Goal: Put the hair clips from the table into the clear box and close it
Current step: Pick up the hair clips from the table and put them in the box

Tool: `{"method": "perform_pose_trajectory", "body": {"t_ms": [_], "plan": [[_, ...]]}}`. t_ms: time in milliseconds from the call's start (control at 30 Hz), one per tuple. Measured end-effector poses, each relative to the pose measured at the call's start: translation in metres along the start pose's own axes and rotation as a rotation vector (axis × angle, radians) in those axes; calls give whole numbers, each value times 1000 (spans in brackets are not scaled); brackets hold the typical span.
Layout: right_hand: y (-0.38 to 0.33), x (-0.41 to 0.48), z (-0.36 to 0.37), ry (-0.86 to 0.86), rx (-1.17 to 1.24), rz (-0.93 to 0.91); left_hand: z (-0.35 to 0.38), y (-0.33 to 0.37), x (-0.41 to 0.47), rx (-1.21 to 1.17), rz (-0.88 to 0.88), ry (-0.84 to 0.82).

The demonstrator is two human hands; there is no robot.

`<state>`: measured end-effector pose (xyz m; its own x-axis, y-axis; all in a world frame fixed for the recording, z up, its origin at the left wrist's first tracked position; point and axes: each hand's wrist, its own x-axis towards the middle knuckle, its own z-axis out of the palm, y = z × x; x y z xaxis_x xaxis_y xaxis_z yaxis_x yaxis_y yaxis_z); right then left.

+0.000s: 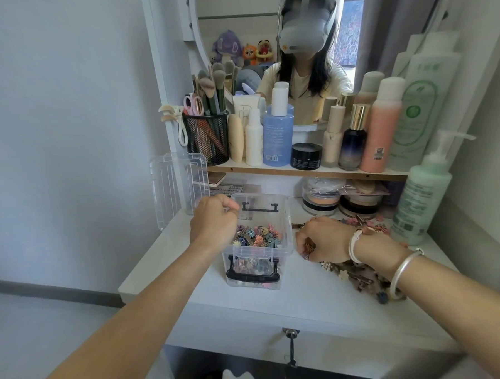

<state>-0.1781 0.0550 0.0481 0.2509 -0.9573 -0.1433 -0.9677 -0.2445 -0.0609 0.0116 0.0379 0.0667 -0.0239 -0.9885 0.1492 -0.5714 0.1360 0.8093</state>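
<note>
Evidently you held your left hand (214, 220), its fingers curled on what I could not tell, above the open clear plastic box (287, 216) for dropping, while your right hand (322, 240) closed on small colourful hair clips (360, 273) piled on the white table (292, 303) just beside it.

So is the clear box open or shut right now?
Open: the clear box has no cover on top, and its lid stands apart, propped upright to the left.

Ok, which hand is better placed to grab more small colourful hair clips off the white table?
Probably the right hand: it grips the clip pile beside the clear plastic box. The left hand is curled over the box.
</note>
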Motion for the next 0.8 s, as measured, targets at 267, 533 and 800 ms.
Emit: {"method": "perform_pose_trajectory", "body": {"t_ms": [267,533,800], "plan": [[-6,-9,-49,337,338,9,1,-1,1,-8,-10,-3],[-33,4,-62,329,486,-62,-1,-2,2,1,-1,11],[10,21,-11,-15,30,157,1,-4,9,2,-2,28]]}}
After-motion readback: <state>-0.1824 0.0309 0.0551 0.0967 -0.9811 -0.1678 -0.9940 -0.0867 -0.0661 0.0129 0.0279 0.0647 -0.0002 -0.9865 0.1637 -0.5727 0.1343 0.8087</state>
